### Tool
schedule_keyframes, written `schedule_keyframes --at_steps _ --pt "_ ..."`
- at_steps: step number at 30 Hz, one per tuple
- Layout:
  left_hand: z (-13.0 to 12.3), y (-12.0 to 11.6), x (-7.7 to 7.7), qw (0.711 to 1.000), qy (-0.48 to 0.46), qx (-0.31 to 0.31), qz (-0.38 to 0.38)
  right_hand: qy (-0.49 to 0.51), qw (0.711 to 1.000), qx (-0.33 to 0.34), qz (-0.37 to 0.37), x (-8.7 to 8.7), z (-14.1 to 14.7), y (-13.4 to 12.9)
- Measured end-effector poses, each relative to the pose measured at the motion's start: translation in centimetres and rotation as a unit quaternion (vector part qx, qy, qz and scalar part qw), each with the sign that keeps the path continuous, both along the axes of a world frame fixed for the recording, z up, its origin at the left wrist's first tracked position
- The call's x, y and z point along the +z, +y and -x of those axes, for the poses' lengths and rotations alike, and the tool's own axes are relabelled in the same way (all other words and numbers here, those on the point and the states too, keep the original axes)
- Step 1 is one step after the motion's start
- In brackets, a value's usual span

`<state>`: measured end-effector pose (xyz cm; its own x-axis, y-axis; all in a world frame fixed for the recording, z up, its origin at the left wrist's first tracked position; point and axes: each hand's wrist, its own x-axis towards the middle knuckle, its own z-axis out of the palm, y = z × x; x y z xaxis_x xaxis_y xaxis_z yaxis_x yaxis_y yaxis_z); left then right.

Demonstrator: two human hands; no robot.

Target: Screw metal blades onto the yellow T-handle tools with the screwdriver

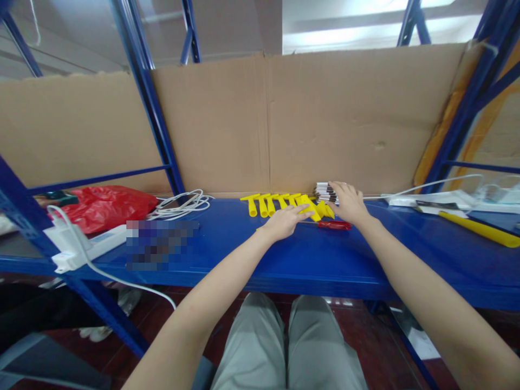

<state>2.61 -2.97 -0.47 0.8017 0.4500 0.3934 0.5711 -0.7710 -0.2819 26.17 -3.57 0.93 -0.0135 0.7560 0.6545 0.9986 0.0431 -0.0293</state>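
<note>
Several yellow T-shaped pieces (264,207) stand in a row at the back of the blue shelf, against the cardboard. My left hand (283,222) touches a yellow piece (309,206) at the right end of the row; its fingers are closed around or against it. On the stack of white and dark sticks (324,190) lies my right hand (348,200), fingers spread over its right side. Its fingertips are partly hidden. A screwdriver with a red handle (333,225) lies in front of the row, between my hands.
To the left are a red plastic bag (109,207), coiled white cable (182,204) and a white power strip (108,242). A long yellow object (479,228) and white packaging (434,199) lie at the right. Blue posts (156,119) frame the shelf.
</note>
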Motion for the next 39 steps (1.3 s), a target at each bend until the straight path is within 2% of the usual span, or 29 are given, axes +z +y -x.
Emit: schedule_keyframes --at_steps 5,10,18,30,39 --pt "-0.1 -0.1 0.0 1.000 0.011 -0.009 -0.007 -0.116 0.980 0.160 0.009 -0.7 1.6 0.5" --pt "-0.2 -0.2 -0.1 0.999 0.026 -0.022 -0.012 -0.162 0.960 0.226 0.018 -1.0 2.6 0.9" --pt "-0.4 0.1 -0.4 0.999 0.014 -0.052 -0.005 -0.181 0.957 0.225 0.011 -0.7 2.6 0.9" --pt "-0.3 0.3 -0.4 0.998 0.017 -0.057 0.007 -0.184 0.954 0.234 0.022 -0.5 2.4 1.0" --pt "-0.2 1.2 -1.2 0.995 -0.028 -0.092 0.008 -0.191 0.955 0.224 0.016 -0.6 2.7 1.1"
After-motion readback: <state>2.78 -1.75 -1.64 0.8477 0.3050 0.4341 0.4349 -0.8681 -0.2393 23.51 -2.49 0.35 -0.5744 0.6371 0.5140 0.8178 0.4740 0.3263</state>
